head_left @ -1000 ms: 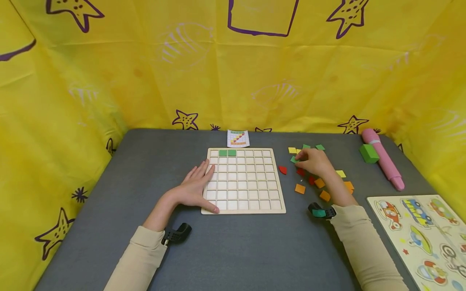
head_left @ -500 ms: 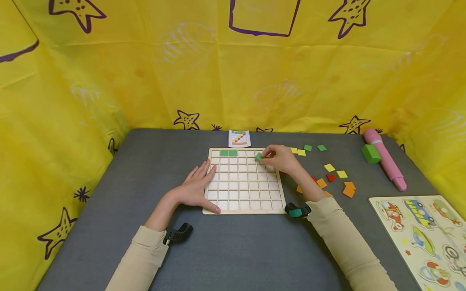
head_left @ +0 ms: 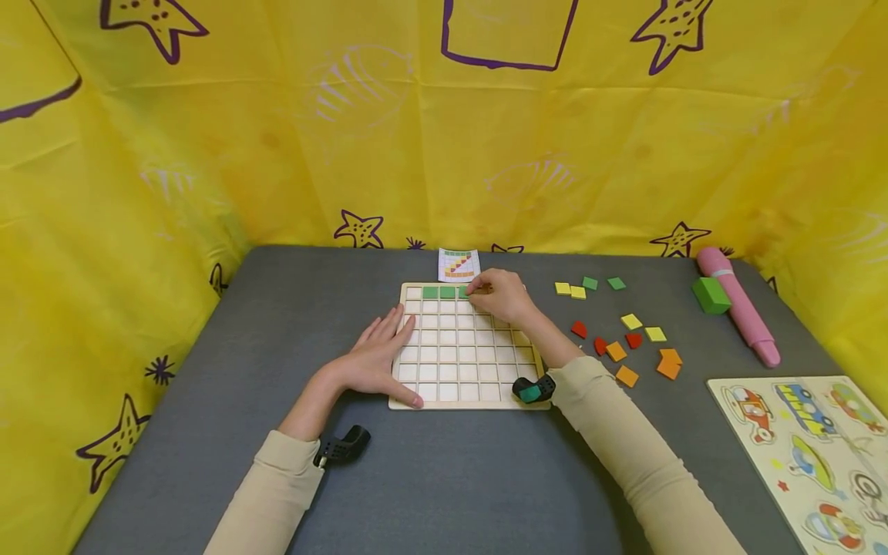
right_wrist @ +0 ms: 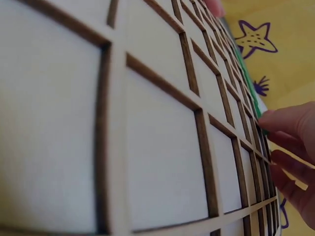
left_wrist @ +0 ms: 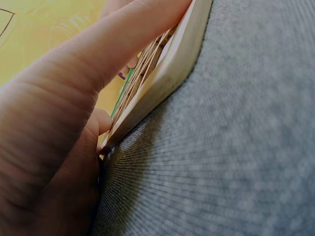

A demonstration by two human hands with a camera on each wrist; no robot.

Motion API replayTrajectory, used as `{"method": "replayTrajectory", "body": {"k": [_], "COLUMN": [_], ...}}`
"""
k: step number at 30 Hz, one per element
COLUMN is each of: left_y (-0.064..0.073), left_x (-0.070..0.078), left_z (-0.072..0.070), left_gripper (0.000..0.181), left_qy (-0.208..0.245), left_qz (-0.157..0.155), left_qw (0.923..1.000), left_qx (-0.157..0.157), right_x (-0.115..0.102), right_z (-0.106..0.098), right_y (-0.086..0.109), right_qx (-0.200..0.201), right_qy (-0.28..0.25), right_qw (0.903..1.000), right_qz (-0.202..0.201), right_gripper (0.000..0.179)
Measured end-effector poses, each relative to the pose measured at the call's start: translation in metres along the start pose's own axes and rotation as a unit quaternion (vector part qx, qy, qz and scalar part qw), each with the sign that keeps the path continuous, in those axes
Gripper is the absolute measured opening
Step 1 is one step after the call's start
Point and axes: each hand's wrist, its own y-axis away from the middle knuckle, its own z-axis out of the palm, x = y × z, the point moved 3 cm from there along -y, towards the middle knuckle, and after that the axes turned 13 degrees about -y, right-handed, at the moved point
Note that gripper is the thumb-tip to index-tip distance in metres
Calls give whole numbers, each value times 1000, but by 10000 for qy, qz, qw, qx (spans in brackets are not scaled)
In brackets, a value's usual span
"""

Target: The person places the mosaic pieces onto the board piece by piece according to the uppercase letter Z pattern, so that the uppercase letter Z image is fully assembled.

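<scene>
A wooden grid board [head_left: 467, 405] lies on the table, with green square tiles [head_left: 438, 293] in its back row. My right hand [head_left: 501, 296] is over that row, thumb and fingers pinching another green tile [head_left: 462, 292] at its cell beside the others. In the right wrist view, the right fingertips [right_wrist: 268, 123] meet the green edge at the far side of the grid. My left hand [head_left: 372, 361] rests along the board's left edge, fingers straight and thumb on the near corner. The left wrist view shows the left thumb [left_wrist: 123, 34] against the board's side.
A small pattern card [head_left: 459, 265] lies behind the board. To the right are loose yellow tiles [head_left: 570, 290], green tiles [head_left: 603, 284], red pieces [head_left: 579, 329] and orange tiles [head_left: 627, 376]. Farther right are a green block [head_left: 711, 295], a pink tube [head_left: 742, 308] and a picture puzzle [head_left: 798, 455].
My right hand has carried a green tile left from the loose pieces to the board's back row, beside the two green tiles there. The left hand has stayed on the board's edge.
</scene>
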Motion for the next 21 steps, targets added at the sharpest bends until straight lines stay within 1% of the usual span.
{"method": "replayTrajectory", "body": {"k": [3,6,10,16,21], "left_y": [-1,-1,-2,-1,-1], "left_x": [0,-1,0,0,0], "left_z": [0,1,1,1,1], "left_gripper": [137,138,138,136,136], "left_qy": [-11,-24,-37,-10,-32], "left_qz": [16,7,6,2,-19], "left_qw": [10000,10000,10000,10000,10000], "left_qx": [3,-23,-26,13,-18], "right_x": [2,4,11,31,51], "right_z": [1,-2,-14,-46,-76], "right_y": [1,4,9,17,27], "right_qx": [-97,-106,274,894,1452], "right_qy": [-44,-406,-752,-452,-40], "right_qw": [9999,9991,9963,9935,9867], "right_qz": [-57,46,304,538,735], "right_gripper": [14,18,21,22,25]}}
